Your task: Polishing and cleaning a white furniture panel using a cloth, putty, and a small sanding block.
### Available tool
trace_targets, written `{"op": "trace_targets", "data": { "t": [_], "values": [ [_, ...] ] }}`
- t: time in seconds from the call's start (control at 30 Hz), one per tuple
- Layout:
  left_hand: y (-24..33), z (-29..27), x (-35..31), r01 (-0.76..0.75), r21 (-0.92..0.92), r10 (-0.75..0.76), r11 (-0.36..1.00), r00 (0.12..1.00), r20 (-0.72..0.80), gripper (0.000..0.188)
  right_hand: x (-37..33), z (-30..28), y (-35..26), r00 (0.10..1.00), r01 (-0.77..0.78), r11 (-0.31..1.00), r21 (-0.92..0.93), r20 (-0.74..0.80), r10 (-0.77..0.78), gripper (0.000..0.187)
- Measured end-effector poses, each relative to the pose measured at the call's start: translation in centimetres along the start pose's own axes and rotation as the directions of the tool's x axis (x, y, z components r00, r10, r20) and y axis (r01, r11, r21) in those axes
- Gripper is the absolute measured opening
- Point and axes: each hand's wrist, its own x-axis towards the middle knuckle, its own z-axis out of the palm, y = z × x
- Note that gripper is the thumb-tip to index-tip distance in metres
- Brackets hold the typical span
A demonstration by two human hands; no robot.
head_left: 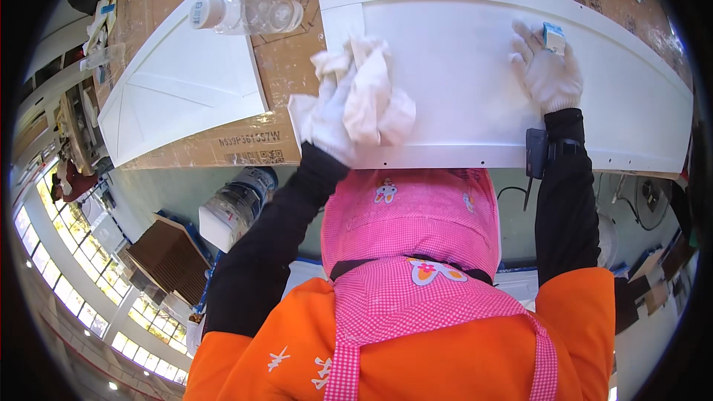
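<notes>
Blk txt (249,139) on cardboard (286,70), blue on btl cap (208,12), wht chars (278,359) on orange top (445,356).

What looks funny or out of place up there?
The clear plastic bottle lies on its side, across the edge of the left white panel and the cardboard. Bottles usually stand up, so that looks odd. Its cap is on, and no puddle shows.

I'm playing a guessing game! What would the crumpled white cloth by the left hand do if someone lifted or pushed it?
The white cloth would probably flop and droop when lifted, because it lies in soft, loose folds. Pushed, it would likely bunch up rather than roll, since its shape is uneven. It's probably light too: it looks like thin fabric.
</notes>
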Motion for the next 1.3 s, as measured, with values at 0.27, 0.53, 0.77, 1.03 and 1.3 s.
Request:
{"op": "trace_targets", "data": {
  "t": [0.27, 0.53, 0.77, 1.03, 1.3],
  "values": [
    [2.1, -1.8, -11.1, -0.4, 0.515, 0.224, 0.758, 0.902, 0.369, 0.06, 0.1, 0.0, 0.1, 0.999, -0.021, 0.997, 0.07, 0.029, 0.02, 0.051],
    [4.9, -6.5, -6.9, 0.313, 0.057, -0.305, 0.948, 0.842, 0.445, 0.018, 0.2, 0.3, 0.2, 0.999, -0.016, 0.998, 0.056, 0.039, 0.013, 0.052],
    [11.1, -2.9, 0.6, -0.271, 0.624, 0.291, 0.733, 0.954, 0.072, 0.039, -0.2, -0.2, 0.3, 1.0, -0.008, 0.998, 0.056, 0.021, 0.007, 0.054],
    [8.7, -1.5, 12.8, -0.342, 0.876, 0.283, 0.34, 0.926, 0.251, 0.027, 0.1, -0.1, 0.2, 1.0, -0.013, 0.998, 0.053, 0.027, 0.012, 0.057],
    [7.4, -4.9, 12.4, -0.557, 0.818, 0.373, 0.141, 0.796, 0.477, 0.029, 0.2, 0.2, 0.6, 0.998, -0.028, 0.997, 0.076, 0.058, 0.023, 0.06]
  ]
}}
